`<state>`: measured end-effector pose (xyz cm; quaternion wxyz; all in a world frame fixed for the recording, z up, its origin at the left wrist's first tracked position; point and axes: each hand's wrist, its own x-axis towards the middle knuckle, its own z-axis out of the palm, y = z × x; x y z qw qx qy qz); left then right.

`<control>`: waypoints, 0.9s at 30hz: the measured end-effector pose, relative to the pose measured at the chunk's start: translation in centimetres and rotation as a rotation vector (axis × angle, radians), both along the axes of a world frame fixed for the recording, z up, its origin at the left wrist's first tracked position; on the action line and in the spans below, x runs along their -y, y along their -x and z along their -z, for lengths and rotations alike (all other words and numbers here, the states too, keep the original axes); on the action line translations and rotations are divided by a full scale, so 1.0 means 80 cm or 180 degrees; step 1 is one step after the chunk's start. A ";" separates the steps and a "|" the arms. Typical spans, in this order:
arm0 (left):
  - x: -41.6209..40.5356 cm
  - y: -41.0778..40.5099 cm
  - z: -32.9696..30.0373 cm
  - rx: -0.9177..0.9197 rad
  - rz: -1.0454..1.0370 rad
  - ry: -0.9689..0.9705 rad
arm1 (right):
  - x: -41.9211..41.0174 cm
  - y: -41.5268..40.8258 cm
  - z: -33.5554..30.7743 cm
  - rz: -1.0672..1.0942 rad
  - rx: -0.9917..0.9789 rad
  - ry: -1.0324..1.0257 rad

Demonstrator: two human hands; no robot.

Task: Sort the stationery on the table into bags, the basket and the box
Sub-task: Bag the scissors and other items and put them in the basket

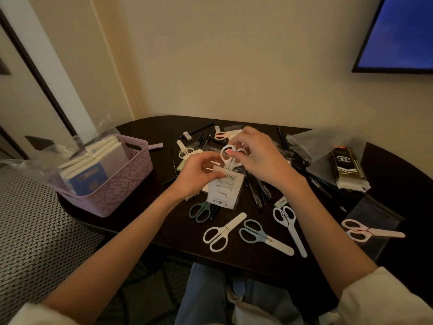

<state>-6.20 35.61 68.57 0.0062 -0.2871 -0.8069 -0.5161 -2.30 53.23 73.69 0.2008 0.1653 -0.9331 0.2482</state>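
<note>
I see a pair of white scissors [230, 158] held above the middle of the dark table [164, 127], its blades tucked into a clear packet with a barcode label [223, 191]. My right hand [260, 158] curls its fingers round the handle loops from above, and my left hand [199, 174] pinches the top edge of the packet between thumb and fingers. Both are closed on what they hold, and neither rests on the tabletop.

Just below the packet, dark green scissors [199, 211] lie partly under it. Nearer me are loose cream scissors [222, 232], grey-blue scissors with a cream sheath [262, 235] beside them, and pale blue scissors [289, 224] lying lengthwise to the right. Pink scissors [365, 232] sit well apart, on a clear bag at the right edge. Another pink pair [222, 135] lies at the far side behind my hands, and small white scissors [184, 150] lie left of it. Black pens [257, 191] are scattered under and around my right wrist.

A lilac plastic basket [131, 181] stands at the table's left end, holding notebooks [98, 165] on edge, with a crumpled clear bag [70, 146] over its far side. On the right lies a black box of pencil leads marked 0.5 [349, 170]. A lit blue screen [403, 34] hangs on the wall at upper right.
</note>
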 end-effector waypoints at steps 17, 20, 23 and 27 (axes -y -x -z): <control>0.002 -0.002 0.008 0.0024 -0.0091 -0.0257 | -0.003 0.010 0.043 -0.0281 0.0402 0.0253; 0.005 -0.001 0.008 0.0142 -0.0192 -0.0429 | -0.004 0.008 0.044 -0.0310 0.0337 0.0387; 0.009 0.002 0.005 0.0250 -0.0308 -0.0556 | -0.004 0.006 0.043 -0.0257 0.0085 0.0590; 0.019 0.007 0.002 0.0299 -0.0557 -0.0676 | -0.005 0.003 0.042 -0.0010 -0.0253 0.1012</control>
